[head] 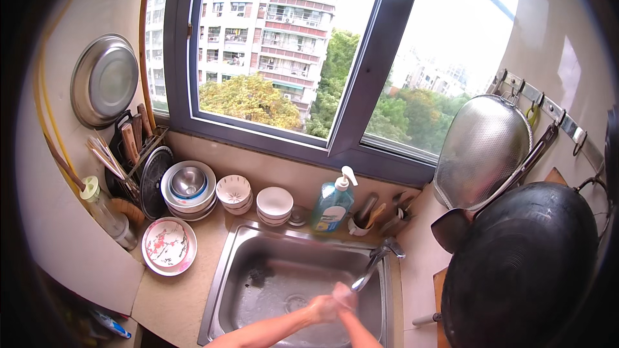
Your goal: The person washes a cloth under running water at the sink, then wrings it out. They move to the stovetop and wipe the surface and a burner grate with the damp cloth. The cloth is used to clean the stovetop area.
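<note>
My left hand [321, 309] and my right hand [344, 296] are pressed together over a stainless steel sink [261, 295]. Both are blurred, and no object shows between them. Just above my right hand is the spout of a chrome faucet [370, 270]; whether water runs from it is hard to make out. Below the hands a round drain [296, 303] shows in the wet basin. A dark scouring pad or similar clump [259, 275] lies at the basin's far left. How far the fingers are bent cannot be seen.
Behind the sink stand a blue pump bottle [333, 205], white bowls [274, 203], patterned bowls [234, 193] and stacked metal bowls [188, 183]. Plates [169, 246] sit left. At right hang a black wok [522, 266] and a perforated metal strainer [486, 150]. A window frame [382, 67] rises behind.
</note>
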{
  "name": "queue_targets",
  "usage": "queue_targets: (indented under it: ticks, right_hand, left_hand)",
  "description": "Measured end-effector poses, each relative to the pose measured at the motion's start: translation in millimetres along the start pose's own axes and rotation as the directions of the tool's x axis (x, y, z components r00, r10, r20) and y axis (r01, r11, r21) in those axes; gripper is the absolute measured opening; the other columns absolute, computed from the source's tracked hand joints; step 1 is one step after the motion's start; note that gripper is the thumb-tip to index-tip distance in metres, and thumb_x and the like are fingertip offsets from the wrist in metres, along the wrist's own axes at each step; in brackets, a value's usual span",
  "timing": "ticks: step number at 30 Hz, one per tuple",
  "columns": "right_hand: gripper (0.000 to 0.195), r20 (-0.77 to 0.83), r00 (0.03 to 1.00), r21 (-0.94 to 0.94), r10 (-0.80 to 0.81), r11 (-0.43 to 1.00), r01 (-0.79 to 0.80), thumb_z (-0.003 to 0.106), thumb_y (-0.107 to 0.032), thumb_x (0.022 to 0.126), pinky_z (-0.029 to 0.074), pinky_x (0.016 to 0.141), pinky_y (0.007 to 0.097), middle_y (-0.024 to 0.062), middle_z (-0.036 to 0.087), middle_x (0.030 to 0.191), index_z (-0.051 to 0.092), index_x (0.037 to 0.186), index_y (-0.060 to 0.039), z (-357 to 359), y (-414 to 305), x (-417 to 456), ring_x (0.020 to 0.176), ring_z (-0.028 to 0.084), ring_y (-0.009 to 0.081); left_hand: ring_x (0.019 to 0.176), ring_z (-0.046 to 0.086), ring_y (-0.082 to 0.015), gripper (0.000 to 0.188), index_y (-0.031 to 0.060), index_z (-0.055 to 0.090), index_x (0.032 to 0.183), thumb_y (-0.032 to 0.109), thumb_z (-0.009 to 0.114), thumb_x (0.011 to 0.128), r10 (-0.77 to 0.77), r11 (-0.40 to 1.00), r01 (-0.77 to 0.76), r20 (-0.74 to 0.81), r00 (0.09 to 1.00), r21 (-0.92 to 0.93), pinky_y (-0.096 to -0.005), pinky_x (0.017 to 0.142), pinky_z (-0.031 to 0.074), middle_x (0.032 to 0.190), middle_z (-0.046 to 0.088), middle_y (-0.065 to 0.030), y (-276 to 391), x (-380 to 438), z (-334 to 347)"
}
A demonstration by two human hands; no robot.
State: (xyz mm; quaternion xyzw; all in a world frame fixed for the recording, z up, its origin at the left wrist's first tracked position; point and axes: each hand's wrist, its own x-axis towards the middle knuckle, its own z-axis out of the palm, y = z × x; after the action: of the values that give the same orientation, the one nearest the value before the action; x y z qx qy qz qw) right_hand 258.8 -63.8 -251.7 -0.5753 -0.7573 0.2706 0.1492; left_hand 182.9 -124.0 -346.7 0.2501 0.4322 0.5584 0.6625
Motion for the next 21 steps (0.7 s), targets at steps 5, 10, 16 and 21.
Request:
queue_targets:
  ticks: [5, 10, 16, 21]
  right_hand:
    - [0.041, -0.121, 0.987, 0.478, 0.102, 0.878, -0.032, 0.047, -0.039, 0.085, 0.042, 0.065, 0.0449, 0.0209, 0.058, 0.069, 0.057, 0.076, 0.0004, -33.0, -18.0, -2.1, 0.067, 0.056, 0.0364]
    - [0.029, 0.031, 0.961, 0.420, -0.273, 0.877, 0.236, 0.056, -0.030, 0.086, 0.043, 0.067, 0.0427, 0.0196, 0.058, 0.076, 0.057, 0.077, -0.0017, -41.0, -69.4, -45.8, 0.073, 0.057, 0.0333]
    - [0.014, -0.201, 0.657, 0.139, -0.726, 0.643, 0.753, 0.057, -0.016, 0.082, 0.047, 0.054, 0.0390, 0.0136, 0.060, 0.070, 0.058, 0.071, -0.0063, -3.5, -46.0, -59.9, 0.060, 0.059, 0.0295]
    - [0.016, -0.138, 0.763, -0.181, -0.631, 0.774, 0.607, 0.052, -0.018, 0.081, 0.045, 0.048, 0.0419, 0.0102, 0.060, 0.065, 0.057, 0.067, -0.0125, -5.3, -14.0, -12.6, 0.056, 0.059, 0.0295]
  left_hand:
    - [0.094, 0.058, -0.0228, 0.038, 0.0041, 0.057, 0.108, 0.036, 0.047, 0.089, -0.331, 0.933, 0.280, -0.230, 0.915, -0.228, -0.0390, 0.081, 0.045, 0.102, 0.060, -0.0104, 73.6, -30.6, 32.5]
    - [0.103, 0.051, -0.0284, 0.043, 0.0092, 0.052, 0.113, 0.044, 0.037, 0.093, -0.265, 0.735, 0.425, 0.353, 0.898, -0.529, -0.0501, 0.090, 0.039, 0.105, 0.056, -0.0123, 63.3, -30.7, 16.6]
    - [0.070, 0.054, -0.0211, 0.033, 0.0096, 0.050, 0.081, 0.034, 0.034, 0.095, 0.036, 0.416, 0.495, 0.558, 0.829, -0.763, -0.0410, 0.069, 0.045, 0.074, 0.056, -0.0047, 2.5, -7.5, -26.3]
    - [0.058, 0.054, -0.0187, 0.019, 0.0142, 0.053, 0.074, 0.018, 0.045, 0.091, -0.455, 0.675, 0.311, -0.046, 0.889, -0.669, -0.0377, 0.054, 0.044, 0.066, 0.054, 0.0000, 87.1, -42.8, 44.1]
